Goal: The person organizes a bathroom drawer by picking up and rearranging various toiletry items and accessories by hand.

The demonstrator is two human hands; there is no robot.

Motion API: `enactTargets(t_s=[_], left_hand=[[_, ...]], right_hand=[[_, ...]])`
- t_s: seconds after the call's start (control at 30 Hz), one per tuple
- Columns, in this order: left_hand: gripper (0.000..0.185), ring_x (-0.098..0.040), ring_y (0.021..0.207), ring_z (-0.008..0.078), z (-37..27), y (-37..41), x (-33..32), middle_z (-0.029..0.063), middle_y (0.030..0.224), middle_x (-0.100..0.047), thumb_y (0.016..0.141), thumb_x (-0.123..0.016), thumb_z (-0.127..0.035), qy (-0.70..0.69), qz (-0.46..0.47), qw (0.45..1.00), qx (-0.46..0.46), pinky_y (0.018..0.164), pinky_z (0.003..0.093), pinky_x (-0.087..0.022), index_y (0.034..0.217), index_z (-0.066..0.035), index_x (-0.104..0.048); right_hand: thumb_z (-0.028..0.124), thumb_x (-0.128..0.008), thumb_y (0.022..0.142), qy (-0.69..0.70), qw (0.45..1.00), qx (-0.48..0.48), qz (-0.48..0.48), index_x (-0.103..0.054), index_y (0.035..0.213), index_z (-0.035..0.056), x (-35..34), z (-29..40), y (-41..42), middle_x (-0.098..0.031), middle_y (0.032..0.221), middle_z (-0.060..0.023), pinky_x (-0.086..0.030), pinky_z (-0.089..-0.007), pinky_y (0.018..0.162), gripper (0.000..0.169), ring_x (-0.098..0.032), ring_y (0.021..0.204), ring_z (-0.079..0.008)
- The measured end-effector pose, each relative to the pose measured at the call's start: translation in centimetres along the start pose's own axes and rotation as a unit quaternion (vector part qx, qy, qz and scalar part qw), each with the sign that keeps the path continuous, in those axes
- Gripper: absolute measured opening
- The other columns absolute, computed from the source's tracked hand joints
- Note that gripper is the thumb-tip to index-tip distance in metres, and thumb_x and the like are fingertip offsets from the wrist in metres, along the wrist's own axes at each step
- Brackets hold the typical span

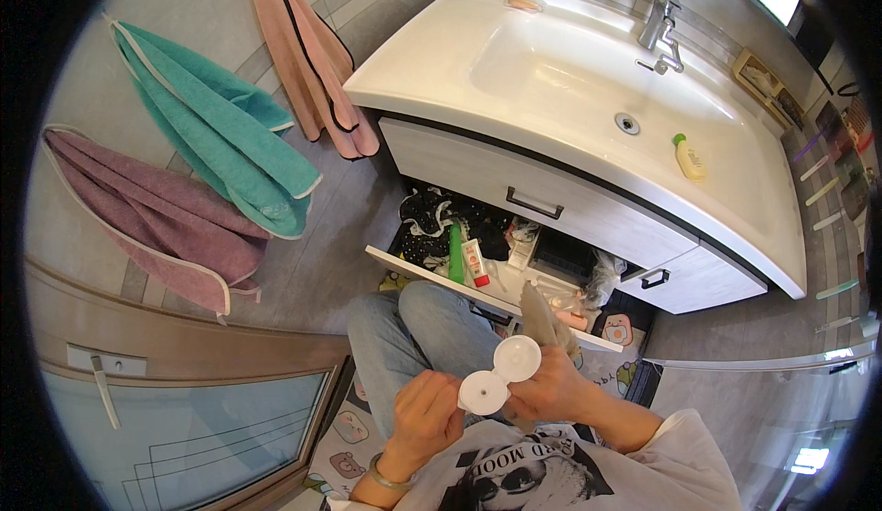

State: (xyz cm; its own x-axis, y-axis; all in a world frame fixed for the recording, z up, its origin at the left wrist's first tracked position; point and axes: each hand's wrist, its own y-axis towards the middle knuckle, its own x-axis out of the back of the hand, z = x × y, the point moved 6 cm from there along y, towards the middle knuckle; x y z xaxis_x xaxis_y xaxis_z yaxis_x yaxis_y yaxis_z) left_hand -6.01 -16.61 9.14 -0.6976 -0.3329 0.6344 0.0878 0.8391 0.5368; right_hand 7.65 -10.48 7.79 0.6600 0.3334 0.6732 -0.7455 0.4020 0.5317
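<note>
Both hands are in front of my shirt, above my knees. My left hand (428, 411) grips a container with a white flip-top cap (484, 392); the cap's round lid stands open toward the right and a small hole shows in its middle. The container's body is hidden below the cap. My right hand (549, 385) is at the lid's side, its fingers closed on a greyish-brown cloth (541, 321) that hangs beside the lid. Whether it also touches the cap cannot be told. Beyond my knees, an open drawer (427, 273) holds a green bottle (455, 252) and a white tube with a red cap (475, 263).
A white washbasin (427, 63) with a chrome tap (661, 28) tops the cabinet; a small yellow bottle (690, 158) lies in it. Purple (151, 208), teal (213, 125) and pink towels (310, 63) hang at the left. A glazed door (200, 435) stands lower left.
</note>
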Motion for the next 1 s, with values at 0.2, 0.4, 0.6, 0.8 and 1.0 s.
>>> enactTargets(t_s=[0.2, 0.4, 0.6, 0.8, 1.0], left_hand=[[0.017, -0.054, 0.062, 0.0299, -0.1, -0.1, 0.0, 0.0135, 0.074, -0.054, 0.061, -0.057, 0.006, -0.005, -0.007, 1.000, -0.004, 0.053, 0.0353, -0.045, 0.078, 0.003, -0.054], [0.013, -0.058, 0.074, 0.0319, 1.6, 0.1, -1.1, 0.0157, 0.088, -0.059, 0.080, -0.058, -0.001, -0.132, -0.033, 0.983, 0.123, 0.065, 0.0314, -0.047, 0.091, 0.002, -0.053], [0.030, -0.054, 0.095, 0.0128, 2.9, -1.4, -2.8, 0.0063, 0.107, -0.056, 0.091, -0.054, -0.006, -0.367, 0.068, 0.885, 0.276, 0.080, 0.0267, -0.045, 0.118, 0.000, -0.044], [0.031, -0.055, 0.085, 0.0110, 3.4, -1.1, -4.1, 0.0052, 0.097, -0.056, 0.092, -0.055, -0.008, -0.455, 0.099, 0.828, 0.312, 0.072, 0.0262, -0.047, 0.119, -0.001, -0.043], [0.026, -0.060, 0.067, 0.0169, 3.8, -0.8, -3.2, 0.0096, 0.078, -0.060, 0.092, -0.058, -0.016, -0.335, 0.187, 0.835, 0.394, 0.059, 0.0315, -0.047, 0.111, -0.002, -0.046]], right_hand=[[0.016, -0.072, 0.062, -0.008, 1.000, 0.016, -0.013, -0.058, 0.074, 0.0078, 0.5, 0.5, 0.3, -0.058, 0.062, -0.0062, -0.048, -0.0357, 0.049, 0.020, -0.059, 0.054, -0.0244], [0.021, -0.066, 0.083, 0.056, 0.987, -0.146, 0.027, -0.060, 0.106, 0.0022, -0.1, -1.6, 0.8, -0.063, 0.081, -0.0085, -0.049, -0.0334, 0.056, 0.030, -0.061, 0.062, -0.0244], [0.015, -0.049, 0.094, 0.324, 0.908, -0.259, -0.055, -0.039, 0.138, -0.0007, 0.9, -3.3, 1.5, -0.061, 0.112, -0.0098, -0.043, -0.0271, 0.081, 0.048, -0.055, 0.088, -0.0123], [0.012, -0.051, 0.090, 0.277, 0.943, -0.183, -0.007, -0.048, 0.133, -0.0010, 1.4, -2.7, 2.2, -0.059, 0.123, -0.0120, -0.048, -0.0254, 0.074, 0.044, -0.059, 0.083, -0.0134], [0.014, -0.052, 0.091, 0.097, 0.981, -0.118, 0.121, -0.053, 0.131, 0.0129, 1.1, -0.4, 3.4, -0.048, 0.135, -0.0133, -0.051, -0.0309, 0.064, 0.040, -0.065, 0.080, -0.0246]])
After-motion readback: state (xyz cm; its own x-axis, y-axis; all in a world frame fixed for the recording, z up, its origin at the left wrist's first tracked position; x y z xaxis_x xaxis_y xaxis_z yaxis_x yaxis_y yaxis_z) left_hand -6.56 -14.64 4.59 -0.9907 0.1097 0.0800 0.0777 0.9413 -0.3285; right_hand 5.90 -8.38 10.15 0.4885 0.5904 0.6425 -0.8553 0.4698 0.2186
